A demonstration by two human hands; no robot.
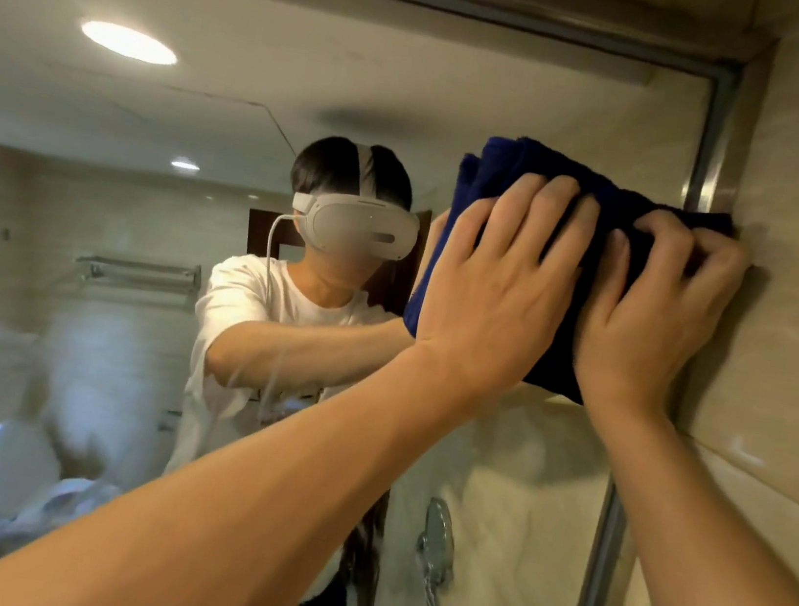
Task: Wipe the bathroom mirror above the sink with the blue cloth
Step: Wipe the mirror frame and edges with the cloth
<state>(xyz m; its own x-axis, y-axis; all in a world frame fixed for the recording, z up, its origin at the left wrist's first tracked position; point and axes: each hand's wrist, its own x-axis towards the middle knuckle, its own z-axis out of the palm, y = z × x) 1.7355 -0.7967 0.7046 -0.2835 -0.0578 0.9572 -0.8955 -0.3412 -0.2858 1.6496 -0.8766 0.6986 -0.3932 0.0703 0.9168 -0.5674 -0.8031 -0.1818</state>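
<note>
Both hands are pressing the blue cloth against the mirror near its upper right frame — left hand lying flat, fingers straight; right hand curling fingertips into the fabric.

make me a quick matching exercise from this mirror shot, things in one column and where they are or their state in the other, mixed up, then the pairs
Things:
1. blue cloth
2. left hand
3. right hand
4. mirror frame

Place or state:
A. fingers curled, next to the tiled wall
B. metal strip along the glass's right edge
C. pressed against the glass under both hands
D. spread flat on the cloth

Pairs: 1-C, 2-D, 3-A, 4-B
</note>
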